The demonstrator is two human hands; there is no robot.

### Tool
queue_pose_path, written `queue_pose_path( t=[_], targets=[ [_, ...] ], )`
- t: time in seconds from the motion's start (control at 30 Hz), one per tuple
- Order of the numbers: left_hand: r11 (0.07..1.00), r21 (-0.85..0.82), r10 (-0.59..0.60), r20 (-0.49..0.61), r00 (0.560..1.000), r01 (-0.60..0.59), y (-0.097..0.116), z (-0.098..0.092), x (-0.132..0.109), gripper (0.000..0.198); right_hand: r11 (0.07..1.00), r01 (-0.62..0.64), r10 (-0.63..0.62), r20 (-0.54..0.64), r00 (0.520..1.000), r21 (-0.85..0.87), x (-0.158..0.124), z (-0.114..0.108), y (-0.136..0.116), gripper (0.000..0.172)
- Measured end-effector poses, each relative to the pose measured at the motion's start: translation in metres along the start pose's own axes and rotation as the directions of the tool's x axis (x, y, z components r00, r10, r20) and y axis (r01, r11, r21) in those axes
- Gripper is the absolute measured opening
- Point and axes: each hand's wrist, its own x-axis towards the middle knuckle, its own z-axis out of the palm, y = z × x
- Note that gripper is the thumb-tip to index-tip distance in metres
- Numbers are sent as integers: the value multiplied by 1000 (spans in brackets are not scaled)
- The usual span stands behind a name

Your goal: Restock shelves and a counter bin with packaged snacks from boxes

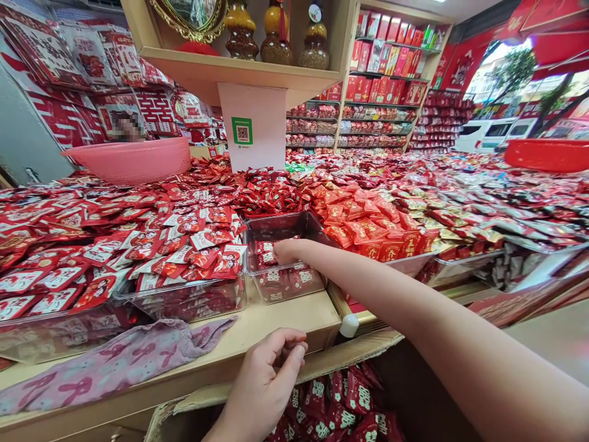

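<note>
My right hand reaches into a clear plastic bin, among dark red packets with white characters. Its fingertips are hidden, so I cannot tell whether it grips one. My left hand hovers at the front edge of the counter, over an open cardboard box. Its fingers curl loosely, with a gap to the thumb and nothing visible between them. Inside that box lie several red packets that look like those in the bin.
Heaped red-and-white packets fill bins on the left; bright red packets lie right. A pink rabbit-patterned cloth drapes the counter edge. Behind stand a pink basket, a red basket and a post with a QR sign.
</note>
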Motion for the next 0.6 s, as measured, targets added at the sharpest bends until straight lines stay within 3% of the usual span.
queue_pose_path(
  t=[0.27, 0.37, 0.43, 0.47, 0.5, 0.53, 0.57, 0.6],
  targets=[
    [997, -65, -30, -3, 1000, 30, 1, 0, 0, 22, 996, -38, 47, -107, 993, 78, -13, -10, -3, 30],
    [988, -148, -43, -23, 999, 39, 2, -1, 0, 22, 992, -35, 65, -258, 964, 118, -39, -19, -3, 28],
    [971, -236, -54, -84, 995, 33, 2, -2, 0, 22, 985, 33, 38, -402, 915, 169, -73, -22, -6, 28],
    [961, -277, -62, -125, 990, 25, 2, -2, 0, 22, 974, 110, -9, -449, 894, 198, -94, -20, -9, 28],
    [951, -307, -67, -169, 983, 12, 2, -3, 0, 22, 926, 266, -110, -482, 869, 268, -117, -15, -13, 24],
    [945, -327, -71, -210, 975, -2, 3, -3, 1, 22, 831, 435, -267, -437, 859, 346, -138, -5, -18, 20],
    [942, -335, -74, -242, 968, -11, 4, -3, 1, 21, 708, 560, -466, -312, 828, 430, -156, 9, -25, 18],
    [942, -335, -78, -258, 963, -13, 4, -3, 2, 21, 621, 590, -621, -136, 772, 515, -170, 29, -32, 21]
  ],
)
